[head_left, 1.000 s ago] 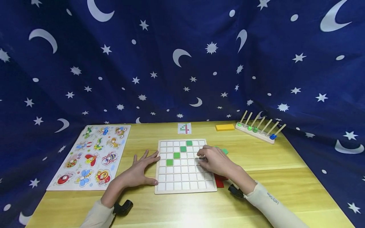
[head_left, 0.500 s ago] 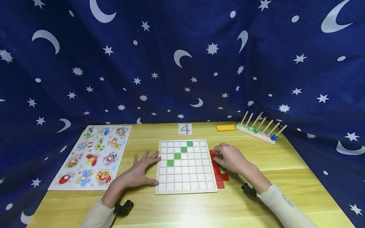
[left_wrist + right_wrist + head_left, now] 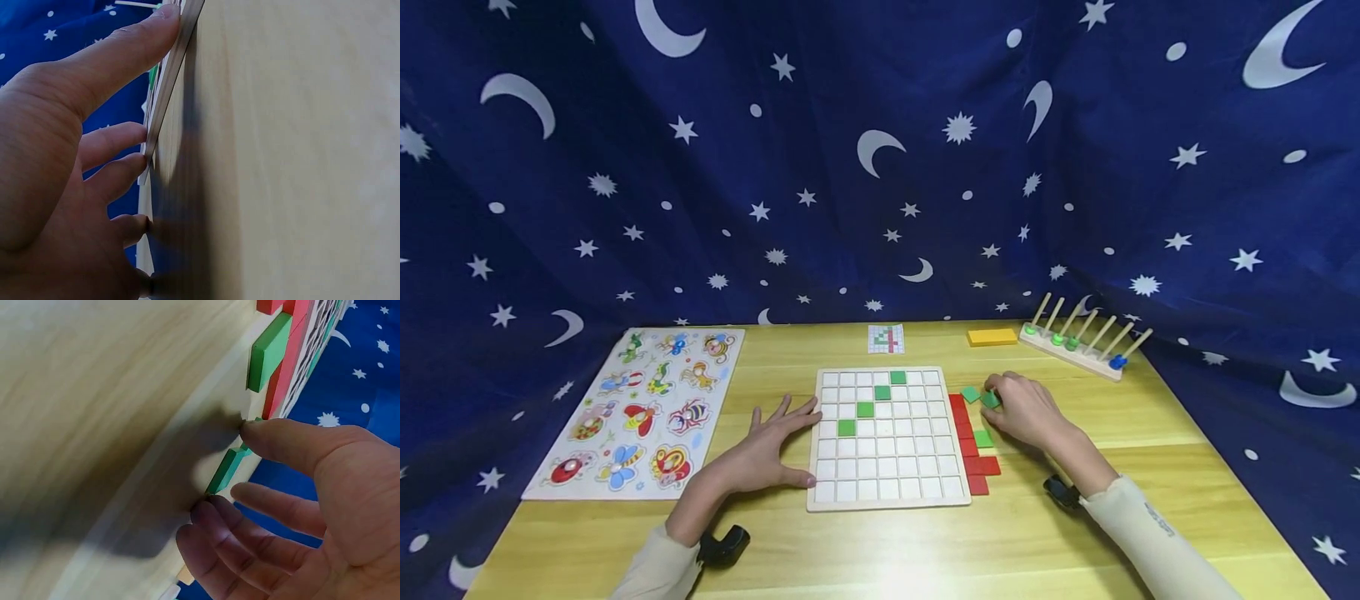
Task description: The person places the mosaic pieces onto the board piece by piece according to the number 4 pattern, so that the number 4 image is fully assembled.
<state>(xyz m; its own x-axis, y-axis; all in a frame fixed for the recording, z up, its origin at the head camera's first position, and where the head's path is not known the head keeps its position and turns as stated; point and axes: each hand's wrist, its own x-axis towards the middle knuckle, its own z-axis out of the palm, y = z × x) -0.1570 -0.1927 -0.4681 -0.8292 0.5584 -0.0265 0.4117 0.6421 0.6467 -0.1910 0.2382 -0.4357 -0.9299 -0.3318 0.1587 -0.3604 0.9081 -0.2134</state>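
A wooden grid board (image 3: 887,506) lies at mid-table, with several green square tiles (image 3: 847,427) set in a diagonal of its cells. My left hand (image 3: 767,454) is spread along its left side, thumb and fingertips against the edge; the left wrist view shows the thumb on the board's side (image 3: 172,75). Right of the board, my right hand (image 3: 1022,410) pinches a green tile (image 3: 991,399) between thumb and fingertips, close over the table. In the right wrist view this green tile (image 3: 226,470) is partly covered by the thumb. Two other green tiles lie nearby, one (image 3: 971,394) left of the fingers, one (image 3: 982,438) nearer.
Red tiles (image 3: 967,442) line the board's right edge. A small pattern card (image 3: 886,338) lies behind the board. At the back right are a yellow block (image 3: 992,337) and a pegged bead stand (image 3: 1071,354). An insect puzzle board (image 3: 640,417) covers the left side.
My right hand has moved right, from over the board's right cells to the loose green tiles, and now has one between its fingertips. The left hand stays at the board's edge.
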